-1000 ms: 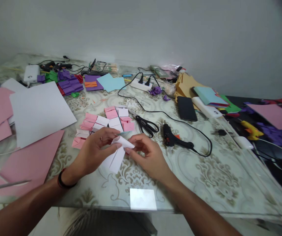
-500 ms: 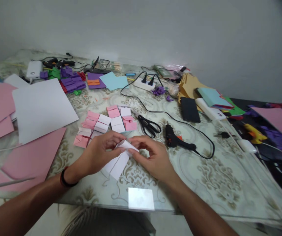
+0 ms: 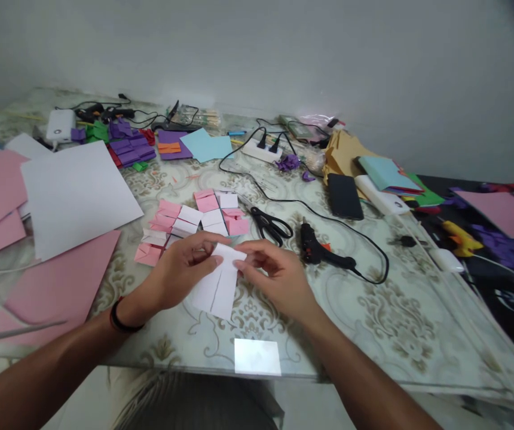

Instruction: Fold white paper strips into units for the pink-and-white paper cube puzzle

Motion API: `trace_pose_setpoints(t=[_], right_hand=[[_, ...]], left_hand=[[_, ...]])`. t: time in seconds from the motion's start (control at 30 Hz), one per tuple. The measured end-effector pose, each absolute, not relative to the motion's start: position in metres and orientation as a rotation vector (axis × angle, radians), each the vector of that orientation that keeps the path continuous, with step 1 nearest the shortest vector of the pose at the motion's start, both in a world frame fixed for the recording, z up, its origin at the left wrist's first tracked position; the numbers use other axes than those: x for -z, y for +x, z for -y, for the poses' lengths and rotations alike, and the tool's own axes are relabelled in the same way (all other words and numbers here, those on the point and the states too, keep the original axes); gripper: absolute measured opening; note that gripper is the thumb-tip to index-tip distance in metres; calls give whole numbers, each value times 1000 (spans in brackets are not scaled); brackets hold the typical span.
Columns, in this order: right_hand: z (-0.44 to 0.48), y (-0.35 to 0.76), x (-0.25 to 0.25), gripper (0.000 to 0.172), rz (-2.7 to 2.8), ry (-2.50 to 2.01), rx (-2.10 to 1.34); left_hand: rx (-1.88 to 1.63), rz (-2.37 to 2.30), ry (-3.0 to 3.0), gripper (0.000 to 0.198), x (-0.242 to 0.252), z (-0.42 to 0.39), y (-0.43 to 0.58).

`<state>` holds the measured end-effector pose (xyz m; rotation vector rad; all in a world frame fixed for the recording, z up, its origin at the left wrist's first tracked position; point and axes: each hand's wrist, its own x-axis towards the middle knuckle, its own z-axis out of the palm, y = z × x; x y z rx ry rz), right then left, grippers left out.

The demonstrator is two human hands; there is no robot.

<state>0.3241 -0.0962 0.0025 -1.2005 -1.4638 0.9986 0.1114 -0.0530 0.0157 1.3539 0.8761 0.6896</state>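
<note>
L hand & R hand, fingers clamped on white paper; folded pieces just behind L hand; scissors, glue gun nr R hand.

From afar, I find open tabletop right of the right fingers; scissors and glue gun obstruct beyond them, folded papers beyond the left fingers.

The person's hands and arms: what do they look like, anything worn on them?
The left hand and right hand are ungloved, and no sleeves show on the forearms. A slim dark band circles the left wrist; the right wrist shows none.
</note>
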Motion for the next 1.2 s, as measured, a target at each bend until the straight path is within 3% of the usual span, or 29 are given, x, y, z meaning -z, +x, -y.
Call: trace_pose_setpoints(t=[0.2,0.33,0.43,0.57,0.83,1.03,1.2], right_hand=[[97,322,-3,19,1434,-1193,-1032],[97,322,-4,19,1438,-1182,-1018],[97,322,-5,18,1426,-1164,-1001],[98,323,-5,18,1427,-1154,-1011],[98,323,-4,17,1494,-1157,-1042],[98,320,-10,9,1631,-1283,-1042],[99,319,-11,16,1650,-1347,-1011]], left_hand=[[-706,-856,1328,22,-13,52,111],[-686,-898,1294,31,-18,51,112],[-582,-973,1349,25,-21,50,112],[-534,-1013,1473,34,-22,48,110],[-479,-964,1694,32,-27,53,111],[-368,-983,1837,22,-27,58,113],[-375,-1002,1865,20,-25,57,114]])
